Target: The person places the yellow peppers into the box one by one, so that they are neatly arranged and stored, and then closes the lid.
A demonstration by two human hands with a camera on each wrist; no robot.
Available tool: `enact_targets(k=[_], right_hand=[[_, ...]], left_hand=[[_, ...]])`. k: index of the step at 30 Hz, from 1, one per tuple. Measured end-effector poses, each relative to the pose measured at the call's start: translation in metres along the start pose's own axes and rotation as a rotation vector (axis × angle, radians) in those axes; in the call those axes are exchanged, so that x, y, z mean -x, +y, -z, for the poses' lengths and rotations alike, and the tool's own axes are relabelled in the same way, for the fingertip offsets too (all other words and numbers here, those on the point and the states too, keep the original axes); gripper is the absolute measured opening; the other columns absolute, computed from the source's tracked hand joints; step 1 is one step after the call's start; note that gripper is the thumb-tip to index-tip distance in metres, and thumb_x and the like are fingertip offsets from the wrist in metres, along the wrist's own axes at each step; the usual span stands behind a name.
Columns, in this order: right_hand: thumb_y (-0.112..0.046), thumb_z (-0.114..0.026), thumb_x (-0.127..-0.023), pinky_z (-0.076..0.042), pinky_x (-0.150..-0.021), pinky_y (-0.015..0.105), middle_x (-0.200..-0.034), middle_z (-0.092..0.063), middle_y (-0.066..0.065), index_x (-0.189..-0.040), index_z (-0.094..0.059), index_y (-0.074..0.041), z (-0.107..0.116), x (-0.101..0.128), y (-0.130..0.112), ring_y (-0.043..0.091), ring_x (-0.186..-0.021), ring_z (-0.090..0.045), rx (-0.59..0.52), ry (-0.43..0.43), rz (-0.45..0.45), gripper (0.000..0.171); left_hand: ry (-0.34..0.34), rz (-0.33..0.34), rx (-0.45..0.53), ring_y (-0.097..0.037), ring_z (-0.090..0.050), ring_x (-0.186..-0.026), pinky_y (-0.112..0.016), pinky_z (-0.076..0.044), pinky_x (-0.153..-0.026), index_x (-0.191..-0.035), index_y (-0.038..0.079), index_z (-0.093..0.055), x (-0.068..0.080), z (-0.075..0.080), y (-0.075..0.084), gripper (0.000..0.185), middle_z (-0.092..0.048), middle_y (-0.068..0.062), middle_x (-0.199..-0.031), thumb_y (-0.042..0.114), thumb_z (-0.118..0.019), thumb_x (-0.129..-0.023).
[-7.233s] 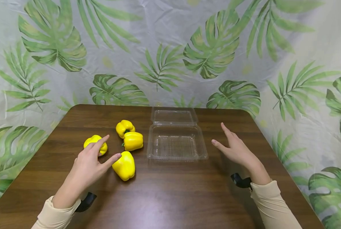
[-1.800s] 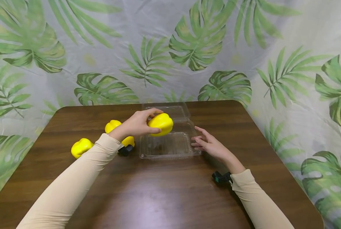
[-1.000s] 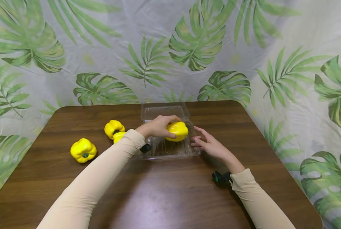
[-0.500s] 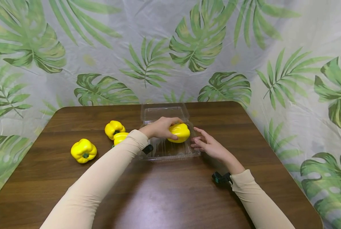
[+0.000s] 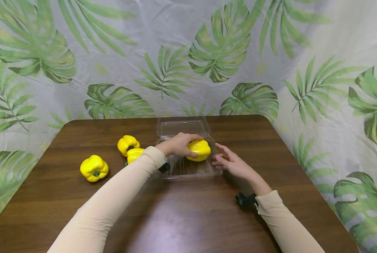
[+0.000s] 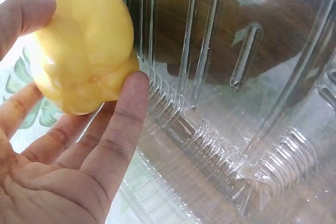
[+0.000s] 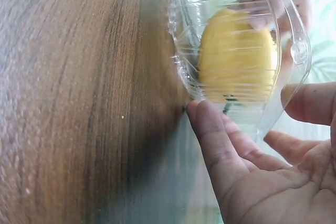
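Yellow bell pepper lies farthest left on the wood-grain tabletop, well apart from the left fingers, its green stem turned toward the wearer. Nearer those fingers, though behind and to their left, come a back pepper and, in front of it, a half-covered pepper, partly hidden by the cream left sleeve. A black wrist camera sits below the left hand, whose thumb and fingers pinch a held pepper from opposite sides, fingertips curved around it.

That pepper is inside the right part of a clear plastic clamshell container; whether it touches the base I cannot tell. Beyond the left fingers the lid is folded back. To the right of the held pepper, the right hand has its thumb apart and its fingers loosely bent, fingertips at the outside of the container's right wall. Behind those fingers, toward the wearer, are a second wrist camera and the right sleeve.
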State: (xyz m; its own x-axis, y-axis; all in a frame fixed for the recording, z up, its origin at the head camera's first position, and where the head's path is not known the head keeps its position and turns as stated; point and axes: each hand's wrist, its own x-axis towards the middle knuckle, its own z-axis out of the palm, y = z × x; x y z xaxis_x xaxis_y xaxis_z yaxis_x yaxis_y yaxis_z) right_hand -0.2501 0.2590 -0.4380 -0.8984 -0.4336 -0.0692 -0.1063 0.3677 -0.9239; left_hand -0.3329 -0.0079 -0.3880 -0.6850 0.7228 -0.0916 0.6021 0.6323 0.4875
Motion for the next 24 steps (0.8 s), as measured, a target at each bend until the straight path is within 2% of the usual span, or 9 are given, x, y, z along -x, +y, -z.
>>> enact_targets(k=[11, 18, 24], right_hand=[[-0.011, -0.042, -0.117, -0.056, -0.110, 0.051, -0.151, -0.049, 0.042, -0.171, -0.010, -0.003, -0.0010, 0.0003, -0.0001, 0.053, -0.135, -0.061, -0.009, 0.001, -0.007, 0.064], [-0.012, -0.042, -0.117, -0.056, -0.109, 0.052, -0.152, -0.048, 0.042, -0.171, -0.009, -0.003, -0.0012, 0.0001, -0.0012, 0.052, -0.135, -0.062, -0.005, -0.007, -0.005, 0.064], [-0.011, -0.042, -0.116, -0.055, -0.110, 0.052, -0.151, -0.050, 0.042, -0.172, -0.010, -0.003, -0.0022, -0.0019, 0.0002, 0.051, -0.135, -0.062, -0.008, -0.002, -0.015, 0.064]], left_hand=[[-0.004, 0.004, -0.033, -0.029, -0.063, -0.130, -0.043, -0.051, -0.107, -0.164, 0.021, -0.046, 0.0036, -0.0011, -0.0025, 0.076, -0.058, -0.011, -0.159, 0.028, -0.079, -0.097], [0.024, 0.012, 0.039, -0.029, -0.067, -0.120, -0.043, -0.054, -0.103, -0.150, 0.014, -0.048, 0.0092, 0.0010, -0.0026, 0.067, -0.065, -0.015, -0.149, 0.027, -0.083, -0.095], [0.035, 0.015, 0.026, -0.029, -0.066, -0.118, -0.043, -0.054, -0.102, -0.149, 0.015, -0.050, 0.0099, 0.0003, -0.0036, 0.064, -0.066, -0.015, -0.146, 0.026, -0.083, -0.095]])
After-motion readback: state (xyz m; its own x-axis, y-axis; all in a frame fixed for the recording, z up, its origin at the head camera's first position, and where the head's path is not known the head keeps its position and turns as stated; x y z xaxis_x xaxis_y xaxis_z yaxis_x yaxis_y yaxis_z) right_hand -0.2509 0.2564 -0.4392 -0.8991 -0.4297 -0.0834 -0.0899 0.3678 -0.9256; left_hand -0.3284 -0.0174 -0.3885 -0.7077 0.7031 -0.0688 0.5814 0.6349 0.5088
